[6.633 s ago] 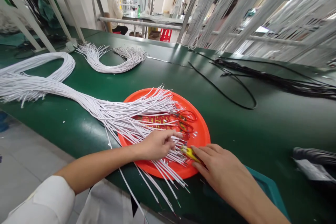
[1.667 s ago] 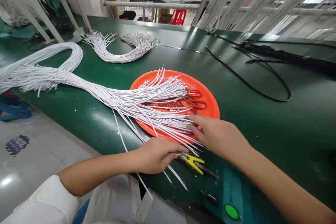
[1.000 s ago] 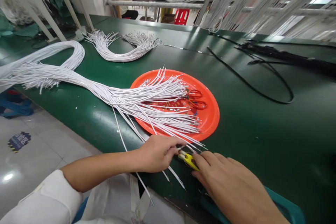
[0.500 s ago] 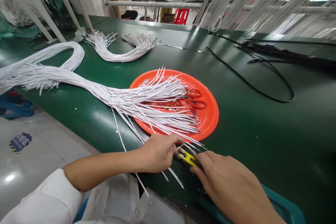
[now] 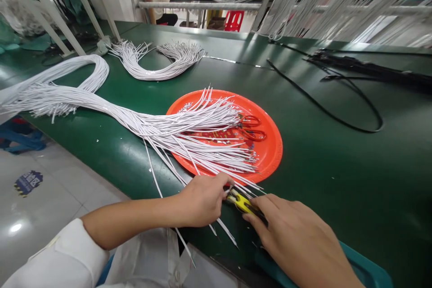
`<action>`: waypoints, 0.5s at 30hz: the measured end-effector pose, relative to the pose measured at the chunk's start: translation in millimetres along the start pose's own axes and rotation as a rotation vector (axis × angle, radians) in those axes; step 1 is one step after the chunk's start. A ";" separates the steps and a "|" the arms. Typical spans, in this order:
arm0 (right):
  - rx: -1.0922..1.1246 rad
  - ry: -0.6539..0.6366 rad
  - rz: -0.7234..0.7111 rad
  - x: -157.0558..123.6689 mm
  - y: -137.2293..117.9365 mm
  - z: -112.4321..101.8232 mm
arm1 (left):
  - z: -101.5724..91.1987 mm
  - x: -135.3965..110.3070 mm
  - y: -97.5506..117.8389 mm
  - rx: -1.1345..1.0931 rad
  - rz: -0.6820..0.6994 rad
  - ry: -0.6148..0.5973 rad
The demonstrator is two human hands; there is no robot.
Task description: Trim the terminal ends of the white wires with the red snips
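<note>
The right hand [image 5: 293,229] grips a yellow tool [image 5: 242,202], its tip at the left hand [image 5: 202,200], whose fingertips pinch a white wire [image 5: 228,188], largely hidden. Just beyond, a fanned wire bundle [image 5: 141,123] lies across an orange-red tray [image 5: 272,153] containing red-handled scissors [image 5: 252,134]. Farther back, a curved bundle [image 5: 155,73] and black cables [image 5: 361,65] rest on the green table [image 5: 337,162].

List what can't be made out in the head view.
Head view:
Yellow tool: handle ends hidden by the right hand.
Held wire end: too small, partly covered by the left hand.
Scissors: blades covered by white wires.
Teal object: cut off by the bottom edge.
</note>
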State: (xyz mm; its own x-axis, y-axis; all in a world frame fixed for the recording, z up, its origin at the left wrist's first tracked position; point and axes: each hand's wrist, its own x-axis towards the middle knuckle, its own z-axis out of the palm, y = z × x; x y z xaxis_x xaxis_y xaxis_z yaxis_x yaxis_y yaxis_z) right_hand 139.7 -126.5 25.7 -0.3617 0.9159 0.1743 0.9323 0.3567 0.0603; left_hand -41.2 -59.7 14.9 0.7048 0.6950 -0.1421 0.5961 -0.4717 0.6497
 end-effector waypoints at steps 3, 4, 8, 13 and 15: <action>0.001 0.010 -0.002 0.6 -0.2 0.5 | -0.5 0.2 -0.5 0.028 -0.008 -0.020; 0.001 0.014 -0.007 0.9 -0.3 0.6 | -0.3 0.5 -1.2 0.026 -0.003 -0.023; -0.008 0.044 -0.017 2.2 -0.4 1.1 | 0.5 2.6 -3.8 0.005 0.024 -0.043; 0.008 0.062 -0.016 3.2 -0.6 0.6 | -1.5 4.1 -3.6 0.038 0.032 -0.063; 0.005 0.066 -0.017 3.1 -1.0 0.2 | -3.1 4.0 -3.4 0.042 0.039 -0.078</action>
State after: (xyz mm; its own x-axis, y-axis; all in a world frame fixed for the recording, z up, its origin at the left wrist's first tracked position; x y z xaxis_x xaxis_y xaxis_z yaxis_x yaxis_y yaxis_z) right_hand 137.6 -124.0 26.0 -0.3763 0.8955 0.2375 0.9258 0.3733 0.0593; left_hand -41.7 -53.6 14.4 0.7546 0.6320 -0.1766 0.5824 -0.5210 0.6241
